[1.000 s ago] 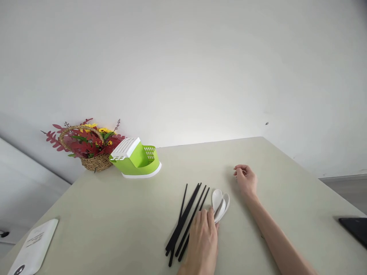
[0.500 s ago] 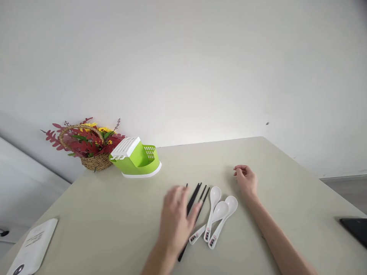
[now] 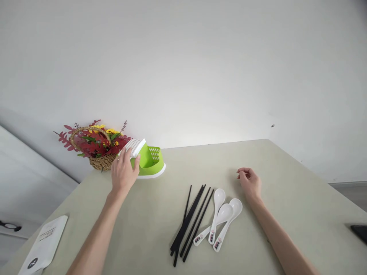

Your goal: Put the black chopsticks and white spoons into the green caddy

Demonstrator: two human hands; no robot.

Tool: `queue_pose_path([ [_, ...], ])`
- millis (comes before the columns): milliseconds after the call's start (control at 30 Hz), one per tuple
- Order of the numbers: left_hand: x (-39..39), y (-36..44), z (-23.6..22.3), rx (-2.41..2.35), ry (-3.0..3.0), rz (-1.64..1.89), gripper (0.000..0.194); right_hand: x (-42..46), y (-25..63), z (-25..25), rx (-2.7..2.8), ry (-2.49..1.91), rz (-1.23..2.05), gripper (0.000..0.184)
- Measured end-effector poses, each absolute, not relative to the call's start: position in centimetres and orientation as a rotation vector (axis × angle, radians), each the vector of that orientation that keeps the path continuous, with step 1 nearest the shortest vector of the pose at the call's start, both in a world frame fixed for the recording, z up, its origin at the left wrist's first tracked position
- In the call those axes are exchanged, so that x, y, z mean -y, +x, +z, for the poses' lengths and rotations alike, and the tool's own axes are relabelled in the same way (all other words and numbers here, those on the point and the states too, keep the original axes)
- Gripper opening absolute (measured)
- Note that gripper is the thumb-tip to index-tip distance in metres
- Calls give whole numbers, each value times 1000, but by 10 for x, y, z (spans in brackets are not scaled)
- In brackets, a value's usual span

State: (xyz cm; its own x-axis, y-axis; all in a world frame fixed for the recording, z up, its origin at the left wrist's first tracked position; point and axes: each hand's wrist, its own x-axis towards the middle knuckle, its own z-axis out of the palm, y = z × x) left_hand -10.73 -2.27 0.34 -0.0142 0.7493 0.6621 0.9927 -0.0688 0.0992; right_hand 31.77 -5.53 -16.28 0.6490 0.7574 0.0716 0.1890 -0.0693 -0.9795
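Note:
My left hand (image 3: pixel 125 168) is at the left end of a green and white cutlery holder (image 3: pixel 155 170). Its fingers lie stretched over the slatted white top, thumb apart on the near side; I cannot tell how firmly they touch. My right hand (image 3: pixel 249 183) rests on the table with its fingers loosely curled in and nothing visible in them. Between the two arms lie several black chopsticks (image 3: pixel 189 221), partly crossed. Just right of them are three white spoons (image 3: pixel 219 197), overlapping, bowls pointing away from me.
A wicker basket (image 3: pixel 100 162) of red and yellow artificial flowers stands behind the holder, by the wall. At the table's left edge lies a white flat packet (image 3: pixel 47 242) with print. A black object (image 3: pixel 359 232) sits at the right edge. The table (image 3: pixel 218 164) meets the wall at the back.
My left hand has moved from above the chopsticks, up and left to the cutlery holder. The chopsticks are now fully uncovered. My right hand has stayed in place, and the view has shifted slightly.

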Motion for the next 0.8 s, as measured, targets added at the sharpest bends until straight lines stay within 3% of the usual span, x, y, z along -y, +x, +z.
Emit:
queue_pose_path([
  [300, 26, -76, -8, 1734, -1959, -865, 54, 54, 314, -169, 838, -1640, 558, 21],
  [800, 57, 106, -23, 1544, -2229, -748, 43, 55, 312, -168, 852, -1651, 546, 21],
])
